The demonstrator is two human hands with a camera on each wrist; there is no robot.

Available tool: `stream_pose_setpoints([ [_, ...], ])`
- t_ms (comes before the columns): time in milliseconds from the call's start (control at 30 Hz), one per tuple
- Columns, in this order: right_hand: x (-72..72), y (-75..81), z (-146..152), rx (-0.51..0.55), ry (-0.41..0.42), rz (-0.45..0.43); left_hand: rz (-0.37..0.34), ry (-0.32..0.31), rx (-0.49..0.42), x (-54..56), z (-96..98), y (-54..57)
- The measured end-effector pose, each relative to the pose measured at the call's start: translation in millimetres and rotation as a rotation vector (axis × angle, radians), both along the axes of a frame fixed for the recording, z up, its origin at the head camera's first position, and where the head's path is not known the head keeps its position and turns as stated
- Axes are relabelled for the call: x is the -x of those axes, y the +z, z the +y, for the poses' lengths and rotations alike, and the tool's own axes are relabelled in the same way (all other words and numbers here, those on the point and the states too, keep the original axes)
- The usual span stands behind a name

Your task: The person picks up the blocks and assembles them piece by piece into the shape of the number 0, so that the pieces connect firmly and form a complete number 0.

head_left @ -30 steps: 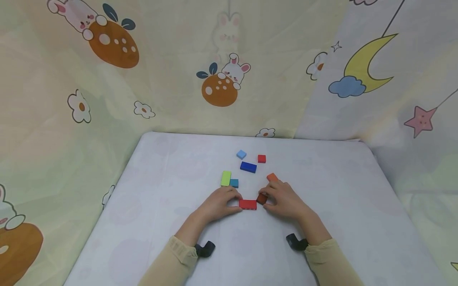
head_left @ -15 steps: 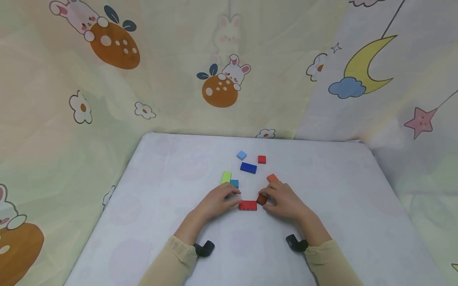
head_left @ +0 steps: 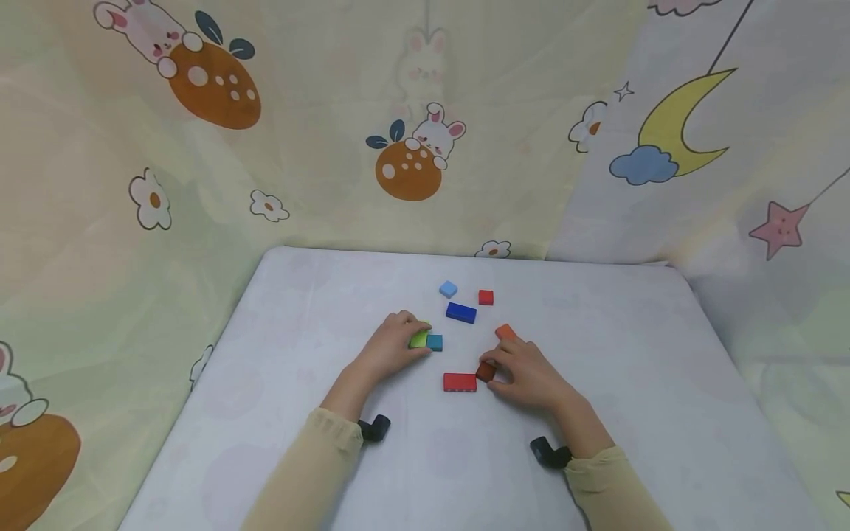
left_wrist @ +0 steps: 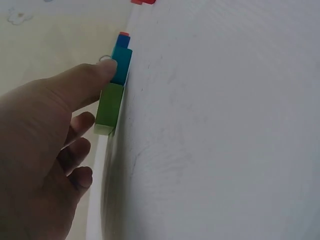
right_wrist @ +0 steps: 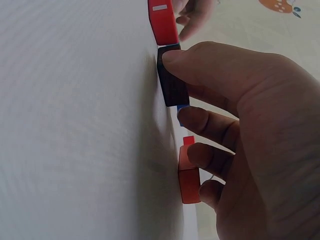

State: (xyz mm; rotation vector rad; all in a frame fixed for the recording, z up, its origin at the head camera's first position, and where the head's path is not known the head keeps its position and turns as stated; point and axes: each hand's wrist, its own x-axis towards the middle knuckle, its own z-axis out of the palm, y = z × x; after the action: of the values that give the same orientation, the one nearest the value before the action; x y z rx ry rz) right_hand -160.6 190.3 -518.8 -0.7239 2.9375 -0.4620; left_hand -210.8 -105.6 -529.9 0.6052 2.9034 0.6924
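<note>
My left hand [head_left: 392, 344] spans a lime-green block [head_left: 419, 340], thumb at its near end and fingers over its far end. A teal block [head_left: 434, 343] sits against the green one's right side; in the left wrist view the thumb overlaps the teal block [left_wrist: 121, 67]. With thumb and fingers, my right hand [head_left: 527, 375] pinches a brown block [head_left: 486, 371], which looks nearly black in the right wrist view. Its corner is right at the right end of a long red block [head_left: 460, 382]. An orange block [head_left: 506, 332] lies just beyond the right fingers.
Behind the hands lie a dark blue block [head_left: 461, 313], a light blue block [head_left: 448, 289] and a small red block [head_left: 486, 297]. All rest on a white-covered table [head_left: 319, 295]. A patterned cloth [head_left: 319, 133] rises behind and beside it.
My left hand has left the long red block's left end and moved away from me to the green block. My right hand keeps hold of the brown block in the same spot.
</note>
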Motion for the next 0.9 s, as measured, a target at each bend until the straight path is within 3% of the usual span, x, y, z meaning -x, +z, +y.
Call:
stream_pose_setpoints([
  [167,-0.2,1.3,0,-0.001,0.003,-0.006,0.006,-0.009,0.007,4.1,2.0,-5.4],
  [533,-0.2,1.8,0,-0.004,0.008,-0.002,-0.012,-0.011,-0.034,2.2,3.7,-4.2],
  [700,-0.7,1.9,-1,-0.011,0.003,-0.006,-0.021,0.006,-0.07,-5.0,4.4,-0.7],
  [900,-0.4,1.9,-1,-0.008,0.013,0.008,-0.031,-0.008,-0.09,-22.3,1.7,1.9],
])
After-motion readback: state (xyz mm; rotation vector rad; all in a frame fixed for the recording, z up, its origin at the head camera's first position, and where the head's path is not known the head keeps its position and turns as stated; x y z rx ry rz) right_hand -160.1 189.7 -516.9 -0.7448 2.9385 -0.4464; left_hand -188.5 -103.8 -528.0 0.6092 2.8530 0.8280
